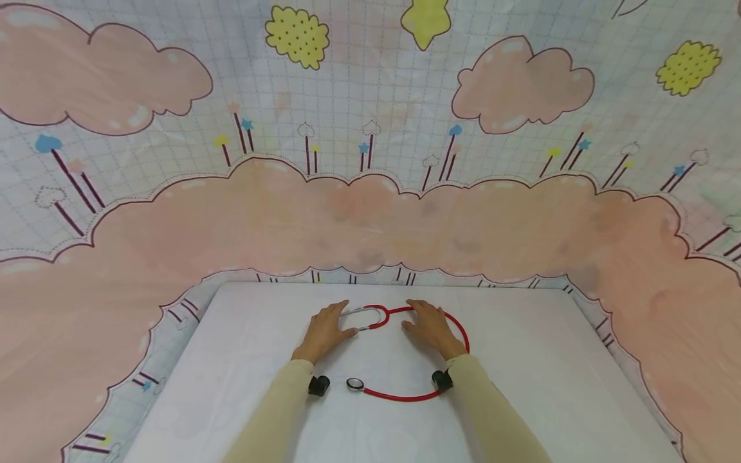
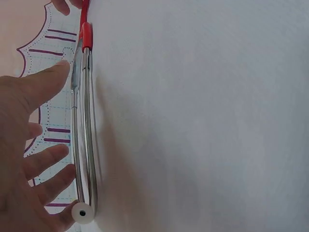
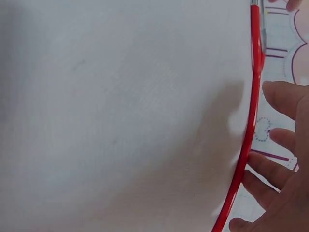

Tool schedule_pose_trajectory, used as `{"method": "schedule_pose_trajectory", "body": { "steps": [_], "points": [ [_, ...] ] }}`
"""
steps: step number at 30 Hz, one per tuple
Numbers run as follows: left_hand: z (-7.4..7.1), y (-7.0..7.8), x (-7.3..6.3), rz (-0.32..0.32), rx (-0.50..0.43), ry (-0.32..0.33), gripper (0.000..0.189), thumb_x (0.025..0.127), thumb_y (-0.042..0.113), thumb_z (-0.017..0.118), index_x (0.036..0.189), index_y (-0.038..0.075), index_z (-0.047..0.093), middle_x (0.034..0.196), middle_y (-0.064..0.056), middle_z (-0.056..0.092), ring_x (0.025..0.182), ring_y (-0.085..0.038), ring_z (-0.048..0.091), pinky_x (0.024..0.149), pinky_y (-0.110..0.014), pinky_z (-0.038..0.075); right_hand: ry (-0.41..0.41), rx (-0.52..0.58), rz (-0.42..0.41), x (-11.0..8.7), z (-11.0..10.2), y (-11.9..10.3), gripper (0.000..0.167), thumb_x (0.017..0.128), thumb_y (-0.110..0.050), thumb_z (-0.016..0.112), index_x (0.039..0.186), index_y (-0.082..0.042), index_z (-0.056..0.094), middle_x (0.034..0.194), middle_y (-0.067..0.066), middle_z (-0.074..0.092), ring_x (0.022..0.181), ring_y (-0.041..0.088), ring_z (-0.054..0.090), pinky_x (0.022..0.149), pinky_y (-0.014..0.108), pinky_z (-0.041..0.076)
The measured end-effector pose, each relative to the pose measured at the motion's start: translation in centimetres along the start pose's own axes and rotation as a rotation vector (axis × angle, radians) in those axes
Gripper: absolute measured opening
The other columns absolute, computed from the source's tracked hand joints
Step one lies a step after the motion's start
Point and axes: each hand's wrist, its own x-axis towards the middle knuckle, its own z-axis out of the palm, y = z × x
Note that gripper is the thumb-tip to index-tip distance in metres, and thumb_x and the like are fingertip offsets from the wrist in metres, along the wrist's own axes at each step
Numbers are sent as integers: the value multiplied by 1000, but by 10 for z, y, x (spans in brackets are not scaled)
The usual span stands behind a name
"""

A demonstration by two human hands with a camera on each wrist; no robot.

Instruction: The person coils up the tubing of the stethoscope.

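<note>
A stethoscope [image 1: 399,310] is lying on a smooth white bench [image 1: 199,373], its glossy red tubing [image 1: 463,331] curving round to a disc-shaped chest piece [image 1: 355,384] between the person's wrists. With fingers spread, the left hand [image 1: 321,334] is poised beside slender, silvery metal ear tubes [image 2: 88,135]; the right hand [image 1: 431,329], fingers also parted, is arching over the tubing. Neither is gripping anything; contact is remaining unclear. Scalloped peach shapes are bordering the printed backdrop [image 1: 370,222].
</note>
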Motion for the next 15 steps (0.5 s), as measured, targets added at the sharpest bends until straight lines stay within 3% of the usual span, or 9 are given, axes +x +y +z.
{"method": "schedule_pose_trajectory", "body": {
  "steps": [7, 15],
  "points": [
    [3, -1, 2, -24, -29, -4, 66, 84, 26, 79, 139, 3, 52, 133, -21, 58, 125, -40, 51, 105, -55, 38, -15, -11, 24, 4, 0, 3, 52, 94, -34, 66, 140, -13, 53, 143, 13, 53, 136, 34, 45, 115, 64, 24],
    [9, -8, 4, -45, -82, 21, 49, 82, 19, 80, 124, 1, 62, 117, -18, 63, 110, -35, 56, 99, -52, 41, -11, -57, 37, 8, 3, 6, 41, 93, -29, 67, 131, -14, 61, 132, 13, 58, 124, 34, 51, 109, 60, 33]
  ]
}}
